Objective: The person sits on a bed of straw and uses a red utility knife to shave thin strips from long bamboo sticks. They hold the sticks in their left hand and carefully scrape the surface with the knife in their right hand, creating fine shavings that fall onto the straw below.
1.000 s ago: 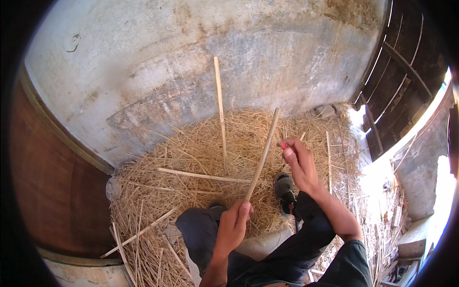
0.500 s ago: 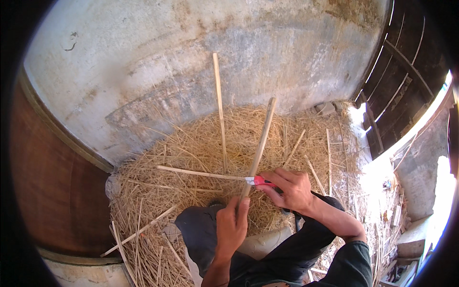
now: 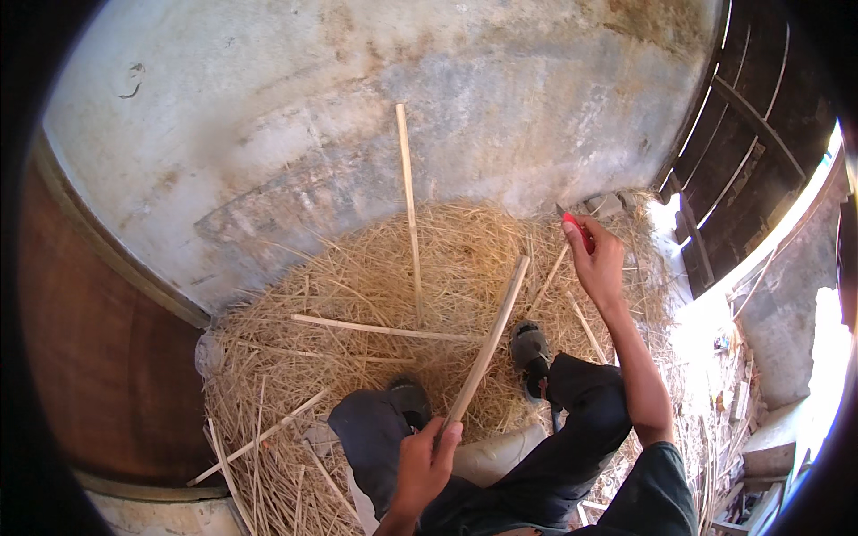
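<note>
My left hand [image 3: 424, 471] is closed around the lower end of a pale wooden stick [image 3: 488, 347], which slants up and to the right in front of my legs. Beyond the stick's upper end and to its right, my right hand [image 3: 599, 262] grips a red-handled utility knife [image 3: 579, 231]. Its blade tip points up and left, apart from the stick. Another stick [image 3: 384, 329] lies across the straw, passing behind the held one. A third stick [image 3: 407, 196] stands nearly upright, leaning toward the wall.
Straw and shavings [image 3: 447, 232] cover the floor up to a stained plaster wall [image 3: 357, 116]. Several loose sticks [image 3: 268, 431] lie at the left. My shoe [image 3: 530, 347] rests beside the held stick. Dark wooden slats [image 3: 760, 116] stand at the right, a brown panel [image 3: 98, 339] at the left.
My right hand has moved the knife off the stick, up and to the right. The stick's upper end has dropped lower and a little right, with my left hand still on it.
</note>
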The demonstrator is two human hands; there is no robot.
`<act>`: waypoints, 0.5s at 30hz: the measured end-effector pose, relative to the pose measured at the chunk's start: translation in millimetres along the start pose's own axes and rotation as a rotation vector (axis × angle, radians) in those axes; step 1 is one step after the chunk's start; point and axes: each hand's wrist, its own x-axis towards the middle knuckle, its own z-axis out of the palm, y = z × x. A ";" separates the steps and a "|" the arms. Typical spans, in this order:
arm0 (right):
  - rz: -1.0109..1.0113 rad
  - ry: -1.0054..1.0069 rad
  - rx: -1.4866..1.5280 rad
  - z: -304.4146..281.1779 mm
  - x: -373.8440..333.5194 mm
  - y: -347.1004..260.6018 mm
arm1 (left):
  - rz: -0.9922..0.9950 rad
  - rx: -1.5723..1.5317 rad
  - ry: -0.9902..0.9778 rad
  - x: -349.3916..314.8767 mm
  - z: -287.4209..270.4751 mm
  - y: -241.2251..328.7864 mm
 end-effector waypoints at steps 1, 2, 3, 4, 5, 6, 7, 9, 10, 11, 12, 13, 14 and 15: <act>0.052 -0.041 0.039 1.2 -0.4 4.2 | 0.003 -0.014 0.019 -0.5 -2.6 -1.8; 0.104 -0.085 0.075 1.8 -1.8 3.8 | -0.015 -0.008 0.023 1.4 -5.4 -4.2; 0.091 -0.154 0.091 4.0 -5.9 1.3 | -0.034 -0.003 0.026 5.8 -8.8 -7.0; 0.078 -0.223 0.107 7.4 -12.8 -3.6 | -0.051 0.002 0.029 10.3 -10.5 -8.9; 0.067 -0.289 0.119 8.9 -20.5 -10.1 | -0.063 -0.028 0.036 14.4 -10.5 -11.2; 0.028 -0.314 0.147 8.9 -27.4 -17.5 | -0.076 -0.058 0.045 18.1 -10.5 -13.0; -0.011 -0.339 0.174 7.8 -34.5 -26.2 | -0.088 -0.088 0.053 21.4 -10.8 -12.7; -0.153 -0.356 0.248 7.8 -50.7 -41.3 | -0.041 -0.063 0.074 31.3 -8.8 -4.8; -0.254 -0.347 0.296 8.6 -60.9 -48.0 | -0.018 -0.051 0.086 36.3 -7.0 -0.6; -0.355 -0.338 0.349 11.1 -70.4 -54.8 | 0.000 -0.048 0.103 39.6 -6.3 3.1; -0.402 -0.358 0.362 11.7 -77.9 -61.4 | 0.024 -0.049 0.111 43.8 -4.8 7.3; -0.449 -0.377 0.374 12.3 -84.8 -67.8 | 0.047 -0.049 0.120 47.2 -2.9 11.2; -0.496 -0.395 0.391 12.9 -91.1 -73.3 | 0.054 -0.058 0.127 48.9 -1.6 15.5; -0.504 -0.404 0.350 11.9 -97.3 -77.3 | 0.061 -0.066 0.133 49.8 0.0 20.2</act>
